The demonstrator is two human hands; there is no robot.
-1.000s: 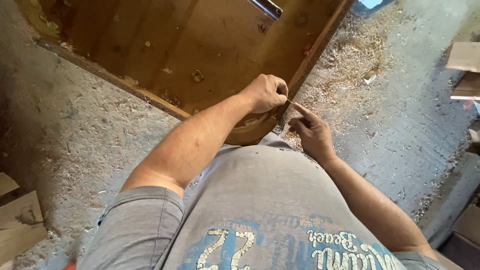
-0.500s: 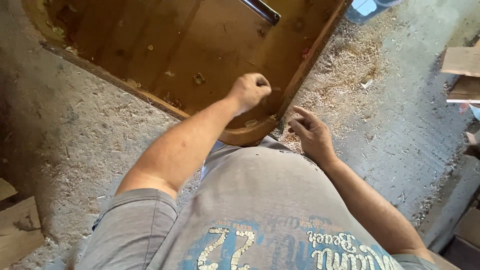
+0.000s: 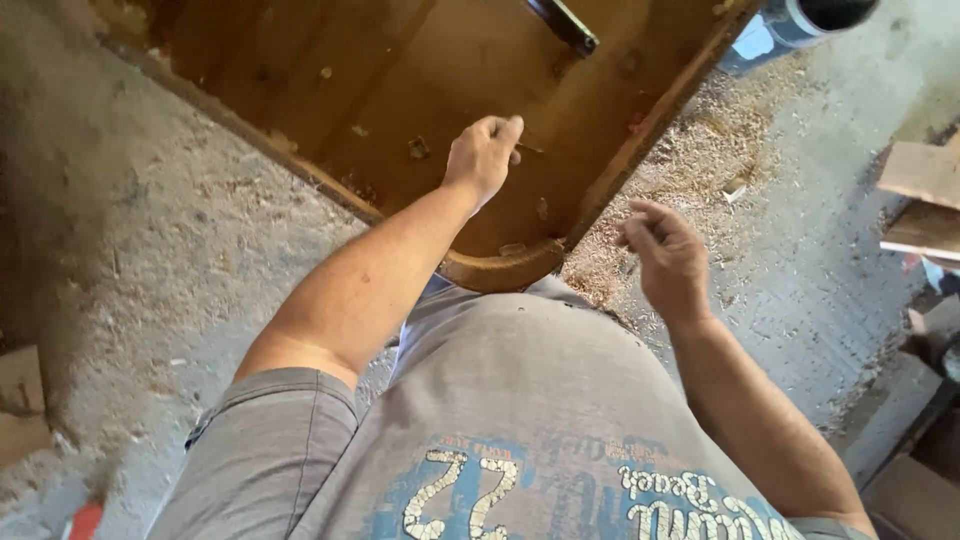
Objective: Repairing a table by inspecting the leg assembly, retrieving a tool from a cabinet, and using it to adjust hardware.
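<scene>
Now: my left hand (image 3: 482, 155), fingers curled and pinching a small dark pin-like bit against the brown wooden panel with rounded corner (image 3: 400, 90), has moved up from that corner onto the flat face. My right hand (image 3: 665, 255) has dropped away, fingers loosely spread, holding nothing, over the sawdust-strewn concrete floor (image 3: 150, 250). Beyond: pale wood offcuts (image 3: 920, 200), a grey pipe end (image 3: 810, 18).

Rough grey concrete floor (image 3: 150, 260) is being lit by soft daylight. Sawdust (image 3: 690, 160) is being seen heaped just beyond the right hand (image 3: 668, 258); pale wooden offcuts (image 3: 925, 200) are lying well right of it.
</scene>
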